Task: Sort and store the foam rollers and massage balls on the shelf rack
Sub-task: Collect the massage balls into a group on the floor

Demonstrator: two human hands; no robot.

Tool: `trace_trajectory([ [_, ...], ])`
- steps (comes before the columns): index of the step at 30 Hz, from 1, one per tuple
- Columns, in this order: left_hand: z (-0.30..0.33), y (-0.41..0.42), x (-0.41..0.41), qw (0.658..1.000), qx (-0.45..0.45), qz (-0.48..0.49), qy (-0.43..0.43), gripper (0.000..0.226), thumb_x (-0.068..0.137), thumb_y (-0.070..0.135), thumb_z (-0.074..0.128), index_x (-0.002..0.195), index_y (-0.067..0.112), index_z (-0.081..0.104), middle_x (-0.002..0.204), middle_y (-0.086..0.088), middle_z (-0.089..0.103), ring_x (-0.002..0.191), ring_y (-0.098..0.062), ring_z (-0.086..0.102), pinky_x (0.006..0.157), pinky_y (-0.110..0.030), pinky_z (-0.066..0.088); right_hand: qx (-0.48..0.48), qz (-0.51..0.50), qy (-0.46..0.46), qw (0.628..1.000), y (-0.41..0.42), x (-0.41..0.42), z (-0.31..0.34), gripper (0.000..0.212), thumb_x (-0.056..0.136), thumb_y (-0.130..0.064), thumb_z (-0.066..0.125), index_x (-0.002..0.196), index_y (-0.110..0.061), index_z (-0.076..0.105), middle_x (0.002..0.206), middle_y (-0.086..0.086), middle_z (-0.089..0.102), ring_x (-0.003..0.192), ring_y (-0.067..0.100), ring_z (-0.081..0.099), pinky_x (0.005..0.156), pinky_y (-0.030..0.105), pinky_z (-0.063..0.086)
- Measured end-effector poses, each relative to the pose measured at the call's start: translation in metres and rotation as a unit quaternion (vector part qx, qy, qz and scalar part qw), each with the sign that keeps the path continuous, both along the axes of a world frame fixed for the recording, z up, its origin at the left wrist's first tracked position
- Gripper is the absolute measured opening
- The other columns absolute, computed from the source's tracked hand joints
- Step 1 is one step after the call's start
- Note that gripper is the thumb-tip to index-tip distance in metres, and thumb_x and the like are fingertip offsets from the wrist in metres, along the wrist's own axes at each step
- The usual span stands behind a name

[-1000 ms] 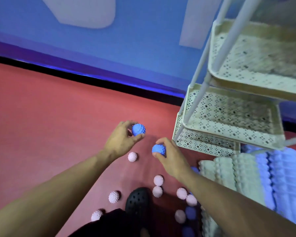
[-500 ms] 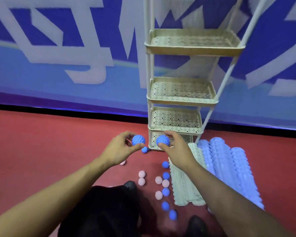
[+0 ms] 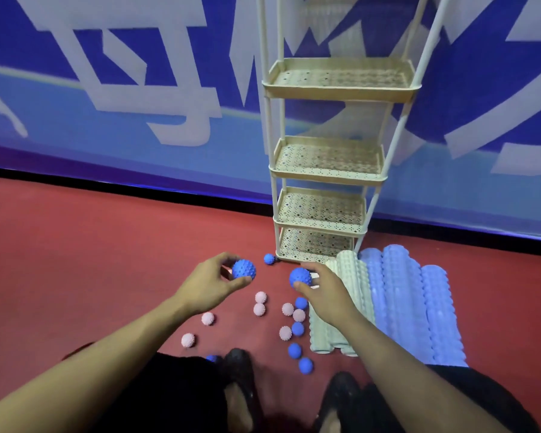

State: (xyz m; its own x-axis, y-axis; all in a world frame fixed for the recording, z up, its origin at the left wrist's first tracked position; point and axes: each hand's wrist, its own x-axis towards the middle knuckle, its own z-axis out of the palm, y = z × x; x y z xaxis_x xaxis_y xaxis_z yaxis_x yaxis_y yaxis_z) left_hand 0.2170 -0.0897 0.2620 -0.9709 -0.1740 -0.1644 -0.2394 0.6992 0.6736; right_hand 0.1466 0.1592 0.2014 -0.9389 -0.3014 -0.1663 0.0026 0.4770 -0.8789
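You've got a blue spiky ball (image 3: 243, 269) pinched in your left hand (image 3: 211, 284) and another (image 3: 300, 277) gripped in your right hand (image 3: 327, 293) — yet every tier of the shelf rack (image 3: 322, 175) looks bare, with pink balls (image 3: 260, 303) and foam rollers (image 3: 397, 304) still on the floor — barely started.

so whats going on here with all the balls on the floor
A person is sorting spiky massage balls and foam rollers beside a cream shelf rack. The left hand grips one blue ball and the right hand grips another blue ball, both held above the red floor. Pink and blue balls are scattered loose on the floor, and the cream rollers and blue rollers lie side by side at the rack's foot. Every visible rack shelf looks empty.
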Motion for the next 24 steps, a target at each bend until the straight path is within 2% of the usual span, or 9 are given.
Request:
trace_trajectory([
  [3, -0.056, 0.000, -0.007, 0.998, 0.023, 0.003, -0.052, 0.038, 0.080, 0.046, 0.078, 0.112, 0.031, 0.064, 0.102, 0.017, 0.070, 0.085, -0.001, 0.066, 0.083, -0.029, 0.054, 0.024, 0.001, -0.055, 0.998, 0.002, 0.000, -0.052, 0.042, 0.088, -0.023, 0.073, 0.127, -0.027, 0.060, 0.126, -0.008, 0.062, 0.110, 0.016, 0.064, 0.095, 0.035, 0.052],
  [7, -0.148, -0.002, -0.022, 0.991, 0.065, 0.021, -0.114, 0.046, 0.070, 0.058, 0.074, 0.108, 0.033, 0.064, 0.100, 0.018, 0.070, 0.084, -0.002, 0.067, 0.081, -0.030, 0.055, 0.065, 0.004, -0.101, 0.993, -0.007, -0.004, -0.125, 0.033, 0.087, -0.020, 0.071, 0.117, -0.032, 0.061, 0.117, -0.003, 0.060, 0.099, 0.014, 0.064, 0.086, 0.028, 0.049],
  [11, -0.236, -0.009, -0.046, 0.973, 0.123, 0.055, -0.186, 0.036, 0.080, 0.037, 0.081, 0.110, 0.026, 0.064, 0.101, 0.012, 0.070, 0.088, -0.008, 0.068, 0.081, -0.024, 0.053, 0.100, -0.013, -0.158, 0.982, -0.025, -0.023, -0.198, 0.041, 0.084, -0.015, 0.074, 0.124, -0.017, 0.066, 0.115, 0.003, 0.059, 0.100, 0.016, 0.061, 0.088, 0.024, 0.046],
  [14, -0.298, -0.017, -0.063, 0.960, 0.151, 0.087, -0.219, 0.034, 0.081, 0.034, 0.082, 0.108, 0.024, 0.064, 0.101, 0.008, 0.069, 0.090, -0.016, 0.067, 0.084, -0.030, 0.054, 0.128, -0.030, -0.186, 0.974, -0.042, -0.043, -0.248, 0.035, 0.085, -0.016, 0.072, 0.119, -0.015, 0.067, 0.110, 0.003, 0.064, 0.098, 0.019, 0.062, 0.085, 0.026, 0.044],
  [17, -0.351, -0.020, -0.078, 0.947, 0.171, 0.112, -0.247, 0.027, 0.086, 0.027, 0.079, 0.107, 0.024, 0.064, 0.100, 0.007, 0.069, 0.085, -0.015, 0.063, 0.072, -0.016, 0.049, 0.161, -0.019, -0.192, 0.968, -0.061, -0.062, -0.293, 0.031, 0.085, -0.022, 0.072, 0.116, -0.020, 0.063, 0.102, -0.002, 0.067, 0.092, 0.020, 0.065, 0.079, 0.026, 0.048],
  [19, -0.384, -0.017, -0.084, 0.943, 0.177, 0.119, -0.257, 0.026, 0.088, 0.022, 0.077, 0.109, 0.025, 0.062, 0.099, 0.007, 0.067, 0.084, -0.013, 0.062, 0.065, -0.006, 0.044, 0.174, 0.000, -0.202, 0.964, -0.074, -0.070, -0.322, 0.030, 0.086, -0.021, 0.071, 0.115, -0.024, 0.064, 0.097, -0.003, 0.068, 0.083, 0.017, 0.066, 0.070, 0.014, 0.048],
  [20, -0.398, -0.015, -0.086, 0.941, 0.176, 0.125, -0.262, 0.027, 0.089, 0.021, 0.076, 0.111, 0.027, 0.061, 0.098, 0.009, 0.066, 0.082, -0.009, 0.062, 0.065, -0.003, 0.043, 0.183, 0.013, -0.203, 0.962, -0.080, -0.073, -0.335, 0.029, 0.087, -0.021, 0.070, 0.115, -0.025, 0.064, 0.096, -0.002, 0.069, 0.081, 0.018, 0.066, 0.069, 0.016, 0.049],
  [22, -0.422, -0.008, -0.088, 0.938, 0.166, 0.138, -0.271, 0.033, 0.088, 0.022, 0.076, 0.117, 0.029, 0.061, 0.098, 0.013, 0.064, 0.080, -0.002, 0.060, 0.065, -0.002, 0.041, 0.206, 0.035, -0.183, 0.961, -0.088, -0.076, -0.359, 0.029, 0.086, -0.025, 0.068, 0.115, -0.027, 0.064, 0.099, 0.000, 0.070, 0.087, 0.024, 0.067, 0.078, 0.033, 0.055],
  [24, -0.442, -0.002, -0.089, 0.938, 0.145, 0.153, -0.277, 0.040, 0.087, 0.029, 0.076, 0.125, 0.024, 0.063, 0.101, 0.012, 0.064, 0.084, -0.005, 0.061, 0.073, -0.010, 0.041, 0.224, 0.058, -0.162, 0.959, -0.093, -0.075, -0.379, 0.030, 0.086, -0.026, 0.068, 0.116, -0.025, 0.063, 0.109, -0.001, 0.068, 0.093, 0.026, 0.067, 0.083, 0.038, 0.053],
])
